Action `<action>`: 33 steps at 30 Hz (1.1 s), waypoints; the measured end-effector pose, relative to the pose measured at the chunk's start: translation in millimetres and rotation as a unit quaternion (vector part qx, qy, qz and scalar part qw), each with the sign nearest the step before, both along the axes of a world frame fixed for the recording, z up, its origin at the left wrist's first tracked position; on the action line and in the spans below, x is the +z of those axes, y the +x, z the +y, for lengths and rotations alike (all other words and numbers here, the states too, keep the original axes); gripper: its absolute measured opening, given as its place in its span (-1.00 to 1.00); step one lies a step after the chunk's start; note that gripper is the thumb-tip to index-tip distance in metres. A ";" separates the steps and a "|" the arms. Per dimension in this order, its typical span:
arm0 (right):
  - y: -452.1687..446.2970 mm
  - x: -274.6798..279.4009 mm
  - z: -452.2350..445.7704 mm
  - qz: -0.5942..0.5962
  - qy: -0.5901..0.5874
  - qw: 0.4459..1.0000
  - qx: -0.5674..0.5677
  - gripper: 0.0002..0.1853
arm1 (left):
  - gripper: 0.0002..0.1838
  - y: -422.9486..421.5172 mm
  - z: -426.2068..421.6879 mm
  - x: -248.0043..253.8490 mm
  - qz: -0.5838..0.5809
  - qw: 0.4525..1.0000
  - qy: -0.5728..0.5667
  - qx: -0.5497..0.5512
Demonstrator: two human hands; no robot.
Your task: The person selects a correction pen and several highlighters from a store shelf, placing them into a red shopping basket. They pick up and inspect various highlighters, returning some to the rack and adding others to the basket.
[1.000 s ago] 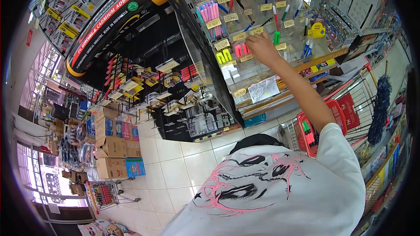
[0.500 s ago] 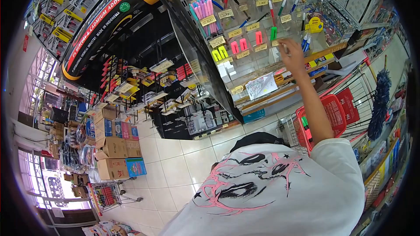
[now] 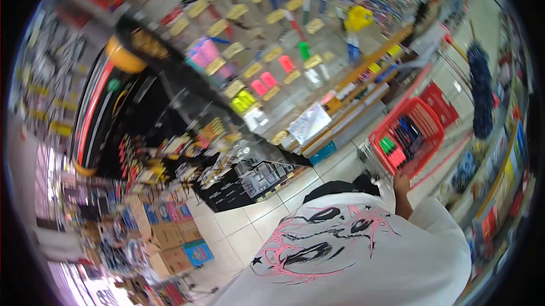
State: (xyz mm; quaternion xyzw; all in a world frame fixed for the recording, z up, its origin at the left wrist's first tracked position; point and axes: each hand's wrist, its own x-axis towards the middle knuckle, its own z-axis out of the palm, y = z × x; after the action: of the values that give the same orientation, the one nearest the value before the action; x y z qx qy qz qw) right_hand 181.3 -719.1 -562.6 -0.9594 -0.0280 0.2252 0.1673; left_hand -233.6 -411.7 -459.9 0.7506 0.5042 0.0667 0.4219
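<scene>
My right hand is down at the near edge of a red basket, its fingers blurred and partly hidden. Inside the basket lie green markers, pink markers and a pile of dark pens. On the clear display rack stand yellow highlighters, pink highlighters and a green highlighter, behind yellow price tags. My left hand does not show.
The basket rests in a shopping cart. A black battery display stands left of the pen rack. Cardboard boxes are stacked at lower left. A dark blue duster hangs at right.
My right hand has moved from the highlighters on the rack down to the basket. The view has turned, and more of the basket's contents now shows.
</scene>
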 end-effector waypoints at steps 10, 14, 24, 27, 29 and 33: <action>23.0 32.4 22.2 0.169 -0.033 0.973 -0.156 -0.37 | -0.70 136.8 1.0 -25.8 0.050 0.935 0.080 -0.341; 25.0 49.8 26.4 0.174 -0.032 0.968 -0.178 -0.46 | -0.78 298.6 -49.2 -0.7 -0.111 0.879 0.090 -0.454; 25.8 47.8 34.2 0.150 -0.048 0.961 -0.229 -0.54 | -0.77 432.3 -159.1 -85.2 0.013 0.902 0.192 -0.387; 29.3 56.4 36.0 0.176 -0.057 0.955 -0.231 -0.55 | -0.76 442.3 -167.0 -81.5 0.081 0.926 0.195 -0.312; 33.8 55.6 36.4 0.188 -0.057 0.956 -0.220 -0.55 | -0.77 442.8 -166.4 -87.7 0.084 0.924 0.198 -0.315; 34.9 48.0 35.0 0.206 -0.064 0.956 -0.197 -0.55 | -0.77 441.8 -167.1 -89.1 0.056 0.936 0.210 -0.276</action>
State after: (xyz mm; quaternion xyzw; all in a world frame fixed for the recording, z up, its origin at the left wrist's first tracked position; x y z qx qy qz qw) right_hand 216.2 -684.0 -514.6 -0.8874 0.2111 0.3820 0.1483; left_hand 208.3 -578.8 -548.9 0.9342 0.2744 0.0101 0.2279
